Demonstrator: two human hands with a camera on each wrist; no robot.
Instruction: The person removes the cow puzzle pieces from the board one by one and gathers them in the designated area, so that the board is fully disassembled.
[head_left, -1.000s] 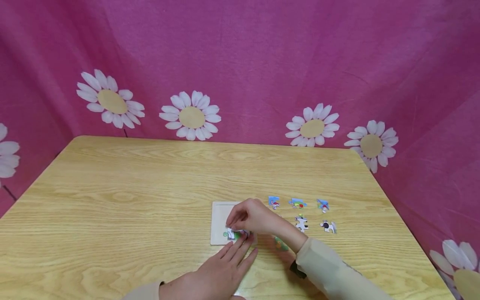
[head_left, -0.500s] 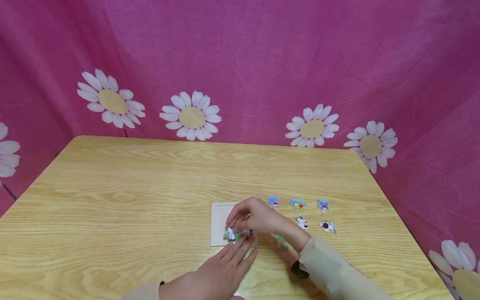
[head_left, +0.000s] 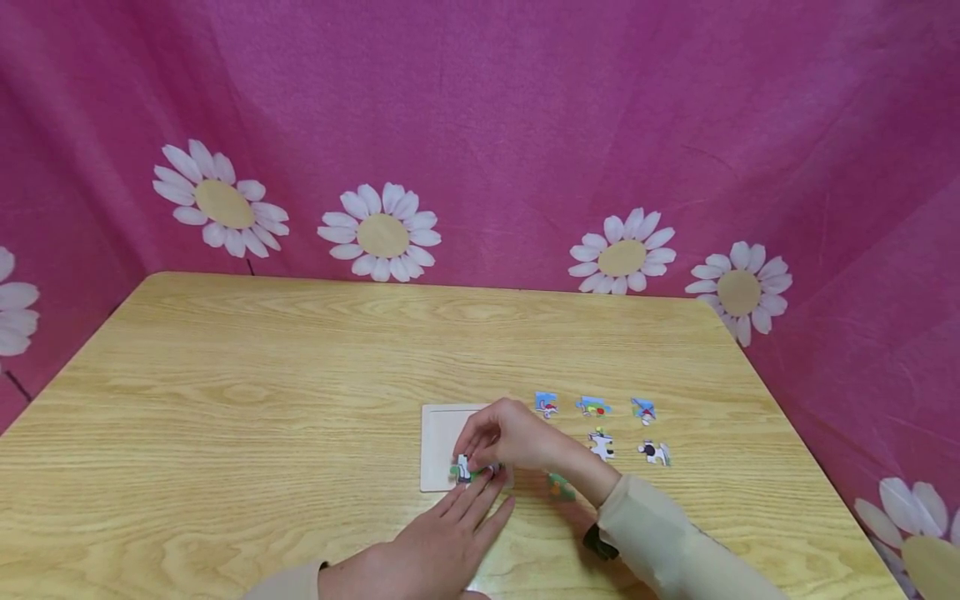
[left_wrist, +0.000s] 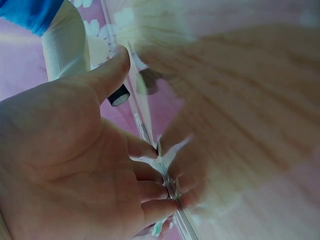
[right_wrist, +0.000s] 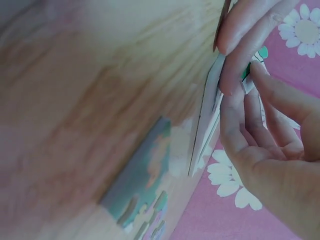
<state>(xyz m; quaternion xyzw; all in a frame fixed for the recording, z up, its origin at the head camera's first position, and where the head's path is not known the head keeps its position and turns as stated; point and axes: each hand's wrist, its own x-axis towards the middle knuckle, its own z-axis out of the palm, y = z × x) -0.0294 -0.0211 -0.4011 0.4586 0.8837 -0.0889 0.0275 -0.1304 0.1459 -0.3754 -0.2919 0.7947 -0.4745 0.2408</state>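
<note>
In the head view, a pale wooden puzzle tray [head_left: 438, 437] lies in front of me. My right hand [head_left: 513, 435] pinches a white and green jigsaw piece [head_left: 462, 469] low over the tray's near part. Thumb and fingers hold that piece at its edge in the right wrist view, where its green corner [right_wrist: 246, 75] shows. My left hand [head_left: 438, 537] lies with straight fingers on the tray's near edge, fingertips touching the pieces there. Both hands hide part of the tray. From the left wrist, my left hand [left_wrist: 85, 160] is seen palm side, its fingertips against the tray edge.
To the tray's right lie several loose jigsaw pieces: a blue one [head_left: 547, 403], a blue and yellow one [head_left: 594, 407], another blue one [head_left: 644, 411], a white one [head_left: 602, 446], a black and white one [head_left: 656, 452] and a green one [head_left: 560, 486], partly beside my right forearm.
My right hand shifts slightly over the tray, and the pinched piece sits a little lower and more level by the near edge. The left hand stays in place.
</note>
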